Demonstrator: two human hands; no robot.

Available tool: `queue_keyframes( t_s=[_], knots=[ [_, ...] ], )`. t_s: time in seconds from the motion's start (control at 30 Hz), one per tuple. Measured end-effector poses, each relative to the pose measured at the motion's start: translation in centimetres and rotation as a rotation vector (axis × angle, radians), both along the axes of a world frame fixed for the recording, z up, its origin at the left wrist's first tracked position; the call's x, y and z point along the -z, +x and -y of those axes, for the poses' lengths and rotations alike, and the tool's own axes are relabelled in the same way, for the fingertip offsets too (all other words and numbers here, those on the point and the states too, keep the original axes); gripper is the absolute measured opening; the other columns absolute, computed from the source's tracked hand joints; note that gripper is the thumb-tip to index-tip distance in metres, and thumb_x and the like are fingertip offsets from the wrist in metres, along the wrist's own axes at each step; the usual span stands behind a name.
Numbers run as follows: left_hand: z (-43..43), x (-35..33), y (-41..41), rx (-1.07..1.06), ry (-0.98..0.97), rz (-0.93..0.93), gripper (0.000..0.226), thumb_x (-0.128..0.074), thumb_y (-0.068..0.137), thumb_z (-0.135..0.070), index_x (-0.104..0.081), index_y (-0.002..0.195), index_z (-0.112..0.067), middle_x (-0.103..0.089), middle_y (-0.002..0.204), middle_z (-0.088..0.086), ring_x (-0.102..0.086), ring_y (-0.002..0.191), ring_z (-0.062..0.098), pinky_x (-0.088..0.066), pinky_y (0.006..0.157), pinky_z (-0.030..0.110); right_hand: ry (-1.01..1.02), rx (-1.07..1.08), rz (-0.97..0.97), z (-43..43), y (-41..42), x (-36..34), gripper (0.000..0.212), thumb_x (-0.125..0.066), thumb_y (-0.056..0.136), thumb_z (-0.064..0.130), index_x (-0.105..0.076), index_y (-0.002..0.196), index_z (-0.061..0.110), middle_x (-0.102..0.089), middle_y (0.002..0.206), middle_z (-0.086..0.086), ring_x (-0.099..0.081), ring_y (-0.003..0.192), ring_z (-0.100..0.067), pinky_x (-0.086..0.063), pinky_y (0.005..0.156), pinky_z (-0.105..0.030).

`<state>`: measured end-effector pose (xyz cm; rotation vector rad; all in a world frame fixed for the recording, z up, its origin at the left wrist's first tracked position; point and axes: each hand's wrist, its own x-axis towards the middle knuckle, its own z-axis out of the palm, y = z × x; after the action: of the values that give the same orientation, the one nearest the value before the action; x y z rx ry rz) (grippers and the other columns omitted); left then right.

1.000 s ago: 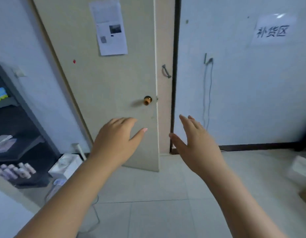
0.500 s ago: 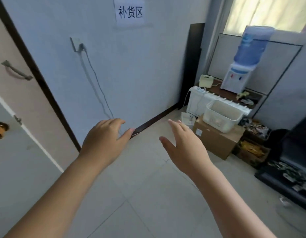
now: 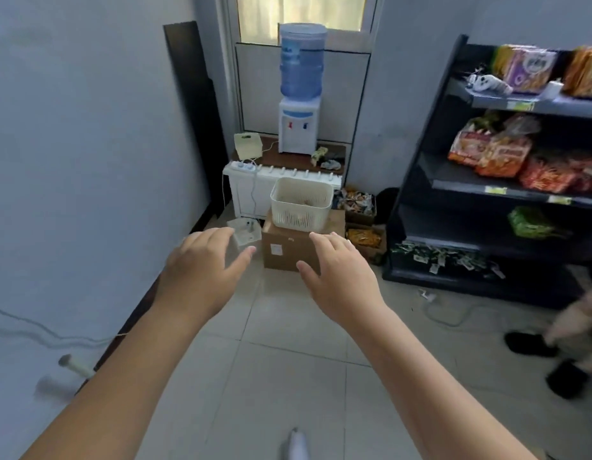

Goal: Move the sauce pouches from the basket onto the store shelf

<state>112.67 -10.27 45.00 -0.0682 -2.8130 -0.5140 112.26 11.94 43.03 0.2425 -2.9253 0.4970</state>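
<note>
White basket [image 3: 301, 212] lies straight ahead, beyond the left hand [image 3: 201, 270] and seemingly nearer right hand [image 3: 338, 277]; both hands' fingers [image 3: 324, 242] spread, empty.

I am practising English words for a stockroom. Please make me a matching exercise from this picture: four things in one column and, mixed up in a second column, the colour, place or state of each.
Things
1. basket
2. water bottle
3. shelf
4. left hand and right hand

Descriptions
A. blue, on top of the dispenser
B. black, with snack packs on it
C. open, holding nothing
D. white, on the cardboard box

Pairs: 1-D, 2-A, 3-B, 4-C
</note>
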Motion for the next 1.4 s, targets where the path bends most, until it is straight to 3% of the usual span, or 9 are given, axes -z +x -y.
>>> queue_keyframes(
  t_s=[0.13,0.33,0.5,0.63,0.73,0.9,1.17,1.4],
  knots=[
    [-1.0,2.2,-10.3,0.058,0.009,0.021,0.055,-0.050,0.098,-0.054,-0.056,0.139,-0.018,-0.060,0.140,0.001,-0.050,0.132,0.024,-0.043,0.103,0.042,-0.032,0.080,0.030,-1.7,-9.1,2.5,0.059,-0.049,0.102,0.048,-0.042,0.151,0.017,-0.051,0.151,-0.001,-0.040,0.145,-0.023,-0.035,0.118,-0.036],
    [-4.4,3.7,-25.3,0.142,0.031,0.078,0.055,-0.047,0.098,-0.055,-0.053,0.140,-0.020,-0.057,0.142,-0.003,-0.046,0.135,0.021,-0.044,0.103,0.043,-0.055,0.147,0.070,-4.5,-22.7,3.9,0.060,-0.050,0.101,0.049,-0.041,0.153,0.020,-0.050,0.152,0.001,-0.039,0.146,-0.022,-0.036,0.117,-0.037],
    [-5.9,5.3,-35.7,0.183,0.027,0.126,0.051,-0.050,0.098,-0.053,-0.057,0.135,-0.019,-0.061,0.136,-0.001,-0.050,0.130,0.024,-0.045,0.103,0.043,-0.068,0.204,0.063,-5.6,-32.3,4.3,0.051,-0.053,0.099,0.048,-0.049,0.144,0.023,-0.059,0.137,0.002,-0.050,0.129,-0.021,-0.048,0.102,-0.036],
    [-5.7,7.1,-43.5,0.213,0.027,0.170,0.053,-0.050,0.098,-0.053,-0.056,0.137,-0.018,-0.061,0.137,-0.001,-0.050,0.131,0.023,-0.045,0.104,0.042,-0.085,0.237,0.086,-5.0,-40.0,6.0,0.048,-0.052,0.098,0.048,-0.050,0.140,0.024,-0.061,0.132,0.004,-0.053,0.124,-0.020,-0.051,0.099,-0.037],
    [-4.8,8.3,-50.2,0.230,0.049,0.208,0.055,-0.048,0.099,-0.055,-0.053,0.140,-0.020,-0.058,0.141,-0.002,-0.046,0.135,0.021,-0.045,0.104,0.042,-0.087,0.248,0.130,-4.1,-46.1,7.7,0.048,-0.051,0.099,0.047,-0.049,0.141,0.024,-0.061,0.133,0.004,-0.054,0.125,-0.020,-0.052,0.101,-0.038],
    [-3.1,8.7,-61.8,0.211,0.282,0.336,0.059,-0.047,0.097,-0.059,-0.048,0.145,-0.024,-0.052,0.148,-0.005,-0.044,0.139,0.020,-0.043,0.109,0.044,-0.144,0.344,0.190,-3.8,-56.6,9.2,0.052,-0.050,0.100,0.048,-0.044,0.148,0.028,-0.056,0.146,0.006,-0.050,0.135,-0.018,-0.048,0.104,-0.039],
    [-5.8,10.6,-79.0,0.282,0.221,0.400,0.057,-0.047,0.099,-0.055,-0.049,0.145,-0.021,-0.052,0.147,-0.003,-0.038,0.141,0.019,-0.038,0.113,0.045,-0.223,0.359,0.242,-5.3,-72.5,10.6,0.054,-0.051,0.102,0.047,-0.042,0.152,0.028,-0.052,0.152,0.006,-0.049,0.139,-0.016,-0.046,0.107,-0.039],
    [-10.4,20.1,-91.2,0.210,0.194,0.496,0.056,-0.050,0.099,-0.050,-0.049,0.145,-0.018,-0.052,0.147,0.000,-0.038,0.141,0.021,-0.038,0.111,0.043,-0.132,0.269,0.406,-9.8,-85.2,20.6,0.045,-0.050,0.105,0.039,-0.048,0.148,0.024,-0.056,0.148,0.000,-0.052,0.136,-0.021,-0.048,0.105,-0.041]
  ],
)
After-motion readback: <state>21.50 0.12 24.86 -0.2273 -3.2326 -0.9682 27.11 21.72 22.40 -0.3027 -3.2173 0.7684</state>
